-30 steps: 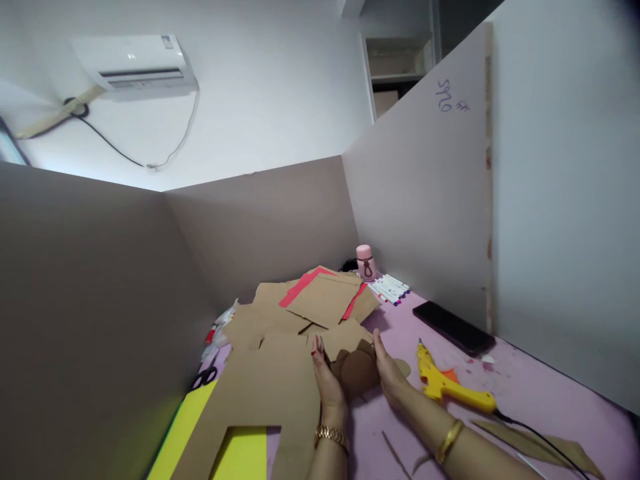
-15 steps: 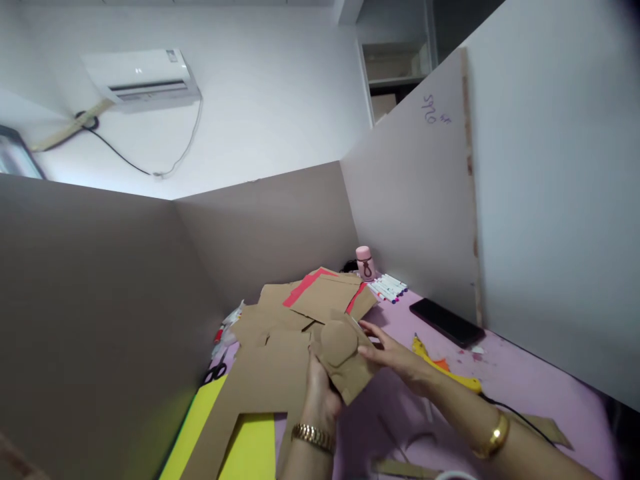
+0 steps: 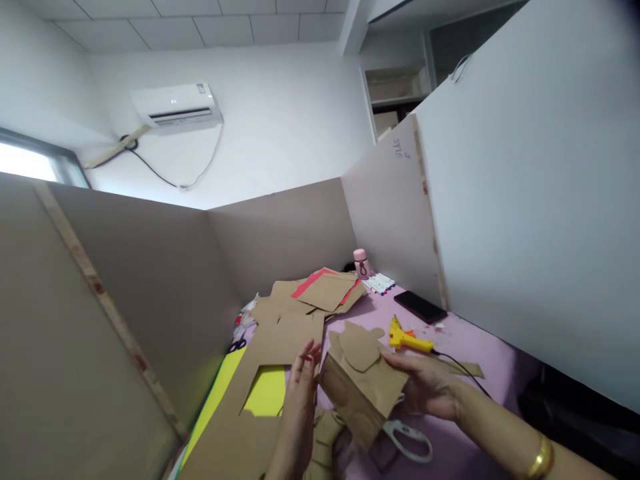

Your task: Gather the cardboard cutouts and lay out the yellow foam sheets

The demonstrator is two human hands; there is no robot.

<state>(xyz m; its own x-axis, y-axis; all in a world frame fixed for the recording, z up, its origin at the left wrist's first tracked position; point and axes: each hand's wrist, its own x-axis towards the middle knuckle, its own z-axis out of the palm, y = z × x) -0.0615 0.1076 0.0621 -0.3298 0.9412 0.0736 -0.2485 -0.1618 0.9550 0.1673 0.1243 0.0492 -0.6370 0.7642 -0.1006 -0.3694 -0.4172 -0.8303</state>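
My right hand grips a small brown cardboard box by its right side, thumb on top. The box is tilted, with one long side face turned toward me. A rounded cardboard cutout lies on its upper face, a wavy edge at its top. My left hand is at the box's left side with fingers stretched out and apart; whether a fingertip touches the box I cannot tell. Below the box, white-handled scissors lie on the table, their blades hidden.
A yellow glue gun with a black cord lies right of the box. Beyond are a black phone, several markers and a pink bottle. Cardboard sheets and black-handled scissors lie left. Grey partitions surround the table.
The box has turned so its side face shows, and it has moved right and nearer. My left hand has let go and its fingers have straightened. The view has shifted.
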